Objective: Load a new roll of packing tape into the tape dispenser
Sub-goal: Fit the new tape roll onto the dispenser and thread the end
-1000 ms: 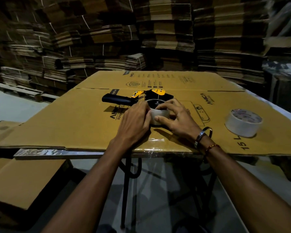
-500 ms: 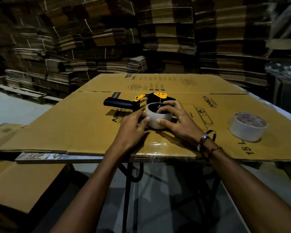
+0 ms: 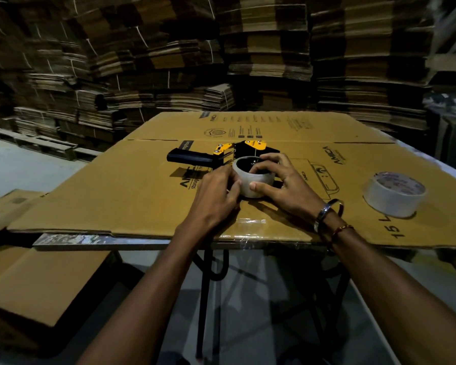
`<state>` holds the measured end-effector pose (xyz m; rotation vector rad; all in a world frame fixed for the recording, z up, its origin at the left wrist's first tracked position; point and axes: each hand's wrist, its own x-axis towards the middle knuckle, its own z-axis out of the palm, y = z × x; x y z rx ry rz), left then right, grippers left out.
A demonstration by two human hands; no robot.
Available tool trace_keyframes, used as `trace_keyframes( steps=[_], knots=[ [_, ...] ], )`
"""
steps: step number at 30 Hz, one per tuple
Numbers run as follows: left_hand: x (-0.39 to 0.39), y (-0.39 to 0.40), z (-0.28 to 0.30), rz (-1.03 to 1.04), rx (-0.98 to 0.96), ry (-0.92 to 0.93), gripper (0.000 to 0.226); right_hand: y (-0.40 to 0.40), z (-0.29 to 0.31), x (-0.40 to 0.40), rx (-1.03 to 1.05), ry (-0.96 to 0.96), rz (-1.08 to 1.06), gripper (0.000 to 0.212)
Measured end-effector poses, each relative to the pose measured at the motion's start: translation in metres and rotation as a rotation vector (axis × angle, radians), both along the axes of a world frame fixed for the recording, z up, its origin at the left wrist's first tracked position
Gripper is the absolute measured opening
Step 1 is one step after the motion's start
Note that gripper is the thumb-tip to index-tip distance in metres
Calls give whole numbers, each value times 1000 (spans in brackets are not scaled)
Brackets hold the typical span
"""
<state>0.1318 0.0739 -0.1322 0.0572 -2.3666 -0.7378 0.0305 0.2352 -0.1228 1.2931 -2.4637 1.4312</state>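
Head view showed both hands on the tape roll (image 3: 253,180), which sat on the dispenser (image 3: 221,155) lying on the cardboard-covered tabletop (image 3: 116,196). Left hand (image 3: 216,196) pinched the roll's side; right hand (image 3: 284,180) gripped its rim. Judged step: seating or working the roll. Next, threading the tape end would be required. A second roll (image 3: 394,193) lay well apart.

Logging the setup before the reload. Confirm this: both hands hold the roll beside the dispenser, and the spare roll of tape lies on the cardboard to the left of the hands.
One detail is off. The head view shows the spare roll lying on the cardboard to the right of the hands, not the left. The rest stands: the left hand and right hand both hold the roll beside the dispenser.
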Motion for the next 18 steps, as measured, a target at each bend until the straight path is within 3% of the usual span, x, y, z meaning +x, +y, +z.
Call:
trace_keyframes(
  steps=[6, 14, 18],
  knots=[
    [-3, 0, -6, 57, -83, -61, 33, 1, 0, -2, 19, -27, 14, 26],
    [0, 1, -3, 72, -130, 6, 7, 0, 1, -1, 6, -31, 10, 26],
    [-2, 1, -4, 66, -110, 15, 12, -1, 1, 0, 18, -7, 1, 25]
  ],
)
